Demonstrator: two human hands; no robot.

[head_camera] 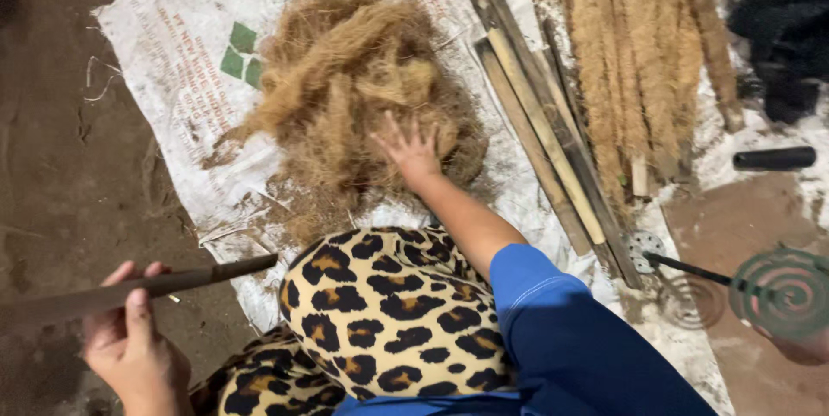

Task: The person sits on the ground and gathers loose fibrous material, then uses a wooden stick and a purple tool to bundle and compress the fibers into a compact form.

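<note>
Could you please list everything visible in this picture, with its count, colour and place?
Fibre pile: one, tan, middle of the sack.
Sack: one, white, spread on the ground.
Bare sticks: several, pale brown, right of the pile.
Fibre-wrapped poles: several, tan, upper right.
Coil: one, green, lower right.
Black tube: one, right edge.
Left hand: holds a dark stick.
Right hand: spread on the pile.

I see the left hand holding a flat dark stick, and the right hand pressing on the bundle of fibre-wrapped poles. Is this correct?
Not quite. In the head view the right hand rests on the loose pile of brown fibre, not on the wrapped poles, which lie apart to the right. The left hand does hold the flat dark stick.
</note>
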